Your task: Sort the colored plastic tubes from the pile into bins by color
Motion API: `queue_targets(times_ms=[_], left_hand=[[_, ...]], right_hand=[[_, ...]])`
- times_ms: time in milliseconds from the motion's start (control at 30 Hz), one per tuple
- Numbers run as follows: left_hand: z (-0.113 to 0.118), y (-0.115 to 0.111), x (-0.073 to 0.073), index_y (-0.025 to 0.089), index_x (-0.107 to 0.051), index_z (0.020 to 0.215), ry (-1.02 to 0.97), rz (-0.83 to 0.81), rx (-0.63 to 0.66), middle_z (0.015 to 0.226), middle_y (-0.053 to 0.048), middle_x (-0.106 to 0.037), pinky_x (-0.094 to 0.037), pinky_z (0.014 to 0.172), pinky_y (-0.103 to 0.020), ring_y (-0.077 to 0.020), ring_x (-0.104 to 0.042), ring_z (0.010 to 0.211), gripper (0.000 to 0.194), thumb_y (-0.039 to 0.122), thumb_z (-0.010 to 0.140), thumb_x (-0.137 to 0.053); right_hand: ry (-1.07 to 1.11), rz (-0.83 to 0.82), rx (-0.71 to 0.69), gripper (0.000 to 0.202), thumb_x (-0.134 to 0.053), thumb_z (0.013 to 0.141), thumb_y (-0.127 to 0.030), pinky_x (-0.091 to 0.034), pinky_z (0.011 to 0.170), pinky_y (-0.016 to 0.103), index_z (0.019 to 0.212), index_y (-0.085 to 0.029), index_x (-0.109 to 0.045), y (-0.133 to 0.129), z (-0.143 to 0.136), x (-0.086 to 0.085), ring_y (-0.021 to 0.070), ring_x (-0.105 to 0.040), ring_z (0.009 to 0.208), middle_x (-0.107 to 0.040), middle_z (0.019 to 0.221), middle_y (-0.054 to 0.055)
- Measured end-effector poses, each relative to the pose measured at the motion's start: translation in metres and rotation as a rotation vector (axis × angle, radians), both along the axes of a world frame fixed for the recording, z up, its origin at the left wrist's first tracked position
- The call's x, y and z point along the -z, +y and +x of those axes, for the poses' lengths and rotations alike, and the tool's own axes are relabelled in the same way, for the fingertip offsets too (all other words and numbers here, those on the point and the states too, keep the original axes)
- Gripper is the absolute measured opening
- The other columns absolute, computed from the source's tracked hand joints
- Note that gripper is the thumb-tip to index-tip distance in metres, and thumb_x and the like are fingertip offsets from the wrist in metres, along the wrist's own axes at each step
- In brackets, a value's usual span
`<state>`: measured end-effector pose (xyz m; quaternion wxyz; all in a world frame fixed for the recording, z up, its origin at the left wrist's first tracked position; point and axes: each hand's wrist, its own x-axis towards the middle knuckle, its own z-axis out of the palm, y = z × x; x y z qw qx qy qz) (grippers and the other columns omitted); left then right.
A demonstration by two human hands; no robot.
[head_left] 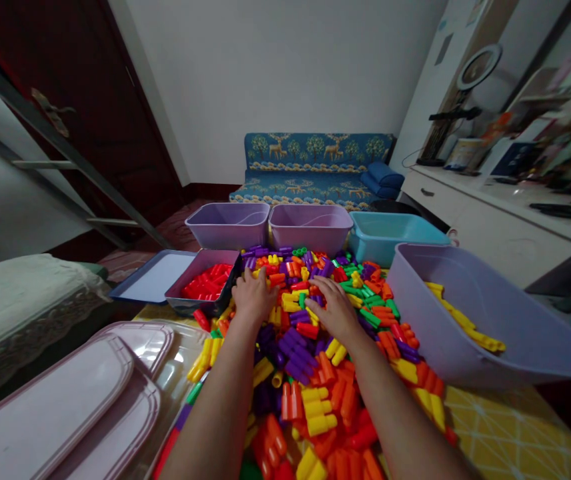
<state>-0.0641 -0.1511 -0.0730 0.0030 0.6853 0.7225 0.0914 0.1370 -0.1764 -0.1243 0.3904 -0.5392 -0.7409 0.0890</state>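
Note:
A big heap of plastic building blocks point(298, 353), shaped like joined tubes in red, orange, yellow, green and purple, covers the middle of the table. My left hand point(255, 297) reaches over its far left part, fingers apart, close to purple and orange blocks. Fingers stretched forward, my right hand point(334, 308) is over the middle of the heap, near yellow and red blocks. I see nothing held in either hand, though the fingertips partly hide the blocks under them. Left of my left hand, a dark-rimmed box point(188, 307) holds red blocks point(208, 283).
Behind the heap stand a purple bin point(230, 233), a pinkish bin point(310, 237) and a turquoise bin point(365, 243). A large lavender bin point(415, 320) at right contains yellow blocks point(465, 320). Pink lids point(65, 400) and a blue-edged lid point(152, 279) lie at left.

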Motion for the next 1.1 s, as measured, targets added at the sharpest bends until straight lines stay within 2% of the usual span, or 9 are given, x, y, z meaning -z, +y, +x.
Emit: queue_targets(times_ms=[200,367,567,700,767,833,933,1000,1100], left_hand=[[0.005,-0.003,-0.001,0.025,-0.056,0.136,-0.068,-0.055,0.068,0.120,-0.016,-0.056,-0.049,0.088,-0.040,-0.0330,-0.059,0.108,0.053,0.054,0.092,-0.056],[0.004,-0.003,-0.004,0.019,-0.066,0.124,-0.171,-0.069,0.116,0.120,-0.017,-0.058,-0.050,0.089,-0.039,-0.0322,-0.062,0.104,0.045,0.048,0.090,-0.062],[0.009,0.000,0.000,0.014,-0.069,0.119,-0.468,0.023,0.366,0.116,-0.011,-0.065,-0.047,0.098,-0.032,-0.0251,-0.061,0.110,0.031,0.028,0.091,-0.066],[0.017,-0.006,-0.009,0.017,-0.071,0.119,-0.415,0.073,0.482,0.129,-0.010,-0.059,-0.044,0.103,-0.032,-0.0259,-0.058,0.118,0.030,0.021,0.089,-0.068],[0.020,-0.008,-0.024,0.022,-0.072,0.119,-0.330,0.032,0.462,0.125,-0.009,-0.062,-0.046,0.101,-0.034,-0.0272,-0.059,0.116,0.029,0.023,0.090,-0.066],[0.020,-0.005,-0.041,0.026,-0.071,0.121,-0.230,0.002,0.357,0.114,-0.008,-0.067,-0.048,0.095,-0.038,-0.0300,-0.062,0.110,0.030,0.030,0.093,-0.062],[0.018,0.016,-0.058,0.025,-0.069,0.122,-0.110,0.053,0.221,0.112,-0.011,-0.067,-0.048,0.094,-0.041,-0.0330,-0.061,0.110,0.033,0.035,0.093,-0.058],[0.015,0.038,-0.059,0.018,-0.069,0.121,-0.058,0.101,0.145,0.114,-0.016,-0.064,-0.047,0.095,-0.039,-0.0334,-0.059,0.111,0.035,0.032,0.092,-0.058],[0.008,0.072,-0.046,0.007,-0.063,0.124,0.003,0.110,0.074,0.118,-0.022,-0.059,-0.044,0.098,-0.038,-0.0339,-0.055,0.114,0.041,0.031,0.091,-0.058]], right_hand=[[-0.003,-0.007,0.009,0.040,-0.060,0.086,-0.031,-0.035,0.111,0.044,0.123,-0.017,-0.061,0.001,0.000,0.001,0.0260,-0.048,0.125,-0.057,0.132,0.008],[-0.005,-0.003,0.005,0.041,-0.062,0.086,-0.032,-0.035,0.111,0.043,0.123,-0.015,-0.061,0.002,-0.001,0.002,0.0258,-0.048,0.124,-0.058,0.132,0.009],[0.035,0.008,-0.005,0.039,-0.061,0.086,-0.031,-0.036,0.110,0.043,0.123,-0.018,-0.060,0.002,0.001,0.003,0.0253,-0.049,0.123,-0.059,0.130,0.007],[0.042,0.006,-0.011,0.038,-0.061,0.085,-0.026,-0.036,0.110,0.043,0.123,-0.019,-0.060,0.003,0.001,0.003,0.0249,-0.049,0.123,-0.059,0.130,0.006],[0.038,0.004,-0.007,0.039,-0.061,0.084,-0.024,-0.036,0.110,0.043,0.123,-0.019,-0.060,0.004,0.002,0.004,0.0249,-0.049,0.123,-0.060,0.129,0.006],[0.038,0.005,-0.008,0.038,-0.062,0.084,-0.023,-0.036,0.110,0.042,0.122,-0.017,-0.061,0.005,0.002,0.005,0.0250,-0.049,0.122,-0.060,0.129,0.006],[0.048,0.013,-0.008,0.035,-0.063,0.084,-0.024,-0.036,0.110,0.041,0.119,-0.016,-0.063,0.005,0.002,0.006,0.0250,-0.049,0.122,-0.061,0.128,0.006],[0.059,0.012,-0.007,0.034,-0.063,0.083,-0.022,-0.036,0.110,0.042,0.116,-0.017,-0.064,0.004,0.001,0.004,0.0248,-0.049,0.122,-0.061,0.127,0.006],[0.076,-0.001,-0.005,0.032,-0.063,0.082,-0.021,-0.036,0.109,0.042,0.114,-0.018,-0.065,0.001,0.000,0.001,0.0248,-0.050,0.121,-0.062,0.126,0.006]])
